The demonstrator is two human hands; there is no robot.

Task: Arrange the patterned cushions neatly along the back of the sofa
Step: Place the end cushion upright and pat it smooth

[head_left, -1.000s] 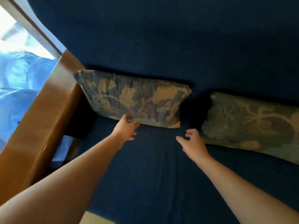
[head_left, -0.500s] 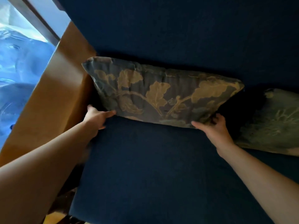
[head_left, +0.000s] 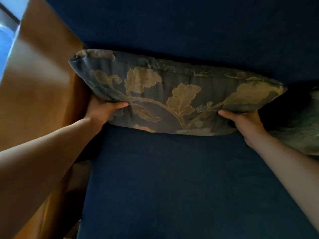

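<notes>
The sofa [head_left: 172,178] fills most of the view, its dark blue seat in front and its blue back rising behind. A brown wooden armrest [head_left: 39,94] runs along its left side, with a strip of bright window at the far upper left.

The cushion [head_left: 172,100], long and grey-blue with gold leaves and stems, lies lengthwise against the sofa back. Its left end is just beside the armrest; its lower edge meets the seat. The top edge leans toward the back.

A second cushion [head_left: 300,128], greenish and dim, shows only in part at the right edge, low on the seat just right of the first; too dark to tell whether they touch.

The left hand [head_left: 101,112] has its grip closed on the cushion's lower left corner, thumb across the front, fingers hidden behind. The right hand [head_left: 245,120] has its grip closed on the lower right end, thumb lying on the front face. Both bare forearms reach in from the bottom corners.
</notes>
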